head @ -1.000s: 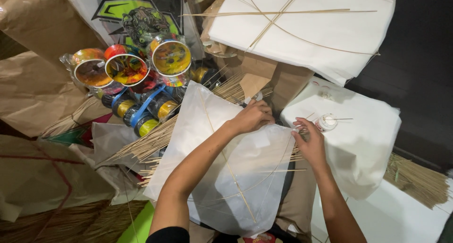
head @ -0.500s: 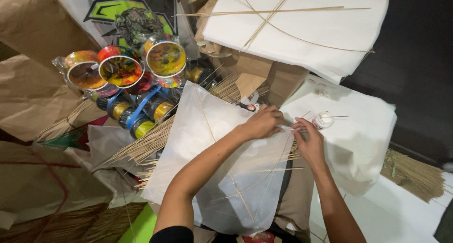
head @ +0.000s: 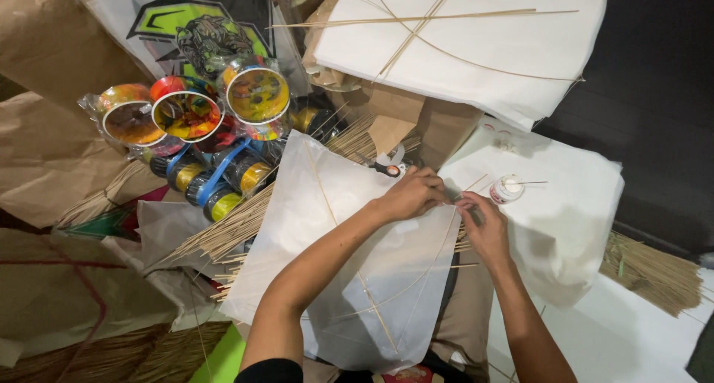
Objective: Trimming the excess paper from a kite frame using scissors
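A white paper kite [head: 335, 234] with thin bamboo sticks lies in front of me. My left hand [head: 413, 193] presses its fingers on the kite's right corner. My right hand [head: 485, 223] meets it there, pinching the same corner's edge. A small white glue pot [head: 507, 189] with a stick in it stands just right of my hands, on a stack of white paper [head: 565, 219].
Colourful string spools [head: 193, 119] in plastic lie at the left. Loose bamboo sticks [head: 223, 230] are under the kite. Finished white kites [head: 476, 41] lie at the top. Brown paper [head: 44, 152] is at the left, a straw bundle [head: 654, 268] at the right.
My two hands have moved together at the kite's right corner; the right hand came in from near the glue pot.
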